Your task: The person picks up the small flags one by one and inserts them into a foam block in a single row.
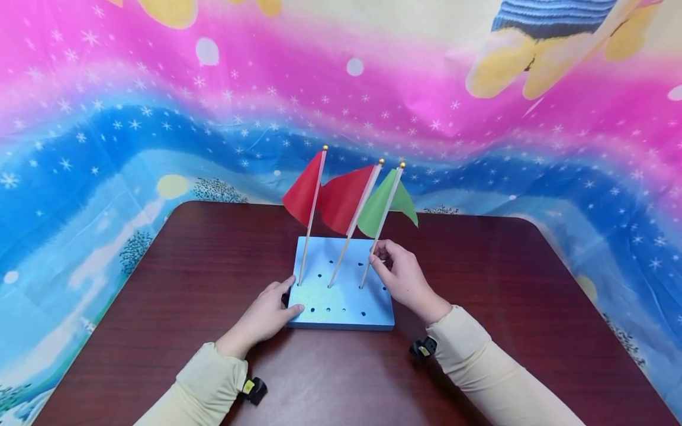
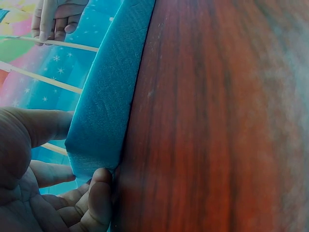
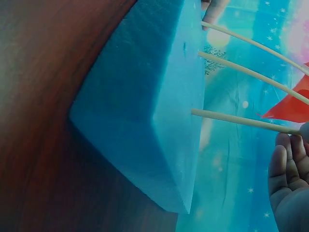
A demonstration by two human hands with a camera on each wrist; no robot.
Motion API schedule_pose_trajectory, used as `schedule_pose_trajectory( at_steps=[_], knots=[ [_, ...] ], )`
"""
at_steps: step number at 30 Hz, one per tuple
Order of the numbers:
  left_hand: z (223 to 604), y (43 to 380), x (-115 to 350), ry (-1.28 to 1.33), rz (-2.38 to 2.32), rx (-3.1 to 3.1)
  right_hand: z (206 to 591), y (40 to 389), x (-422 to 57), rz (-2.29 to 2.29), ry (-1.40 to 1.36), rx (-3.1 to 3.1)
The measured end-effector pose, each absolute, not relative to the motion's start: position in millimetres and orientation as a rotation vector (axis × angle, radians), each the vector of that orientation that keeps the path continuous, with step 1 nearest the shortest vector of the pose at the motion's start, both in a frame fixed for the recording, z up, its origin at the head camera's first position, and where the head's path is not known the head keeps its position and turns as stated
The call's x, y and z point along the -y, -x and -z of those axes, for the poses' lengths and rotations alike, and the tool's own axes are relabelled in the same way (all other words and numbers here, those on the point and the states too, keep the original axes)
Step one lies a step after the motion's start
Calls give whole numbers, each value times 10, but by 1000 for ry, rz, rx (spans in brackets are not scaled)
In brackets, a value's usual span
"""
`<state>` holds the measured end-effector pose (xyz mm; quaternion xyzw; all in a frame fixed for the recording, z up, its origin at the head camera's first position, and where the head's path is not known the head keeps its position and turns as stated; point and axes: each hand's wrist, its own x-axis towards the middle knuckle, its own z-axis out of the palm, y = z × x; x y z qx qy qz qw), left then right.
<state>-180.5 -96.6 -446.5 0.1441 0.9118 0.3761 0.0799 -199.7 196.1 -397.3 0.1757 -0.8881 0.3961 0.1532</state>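
Observation:
A light blue foam block (image 1: 346,299) with several holes in its top lies flat on the table. My left hand (image 1: 264,315) grips its left edge, thumb on the top face; in the left wrist view the fingers (image 2: 100,193) bend around the block's side. My right hand (image 1: 403,277) pinches the stick of a green flag (image 1: 376,208), whose lower end stands in a hole in the right half. To its left, a red flag (image 1: 347,200) and another red flag (image 1: 303,190) stand in the same row, leaning slightly right. Gold balls top all three sticks.
The dark brown wooden table (image 1: 186,284) extends around the block on all sides. Behind it hangs a colourful printed backdrop (image 1: 298,77) with snowflakes. Several holes in the block hold no stick.

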Motion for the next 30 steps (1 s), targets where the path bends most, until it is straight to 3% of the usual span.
schedule_pose_trajectory(
  at_steps=[30],
  knots=[
    [4460,1797,968,-416,-1114,-2723,4055,1988,-2047,-1169,-518,2630]
  ],
)
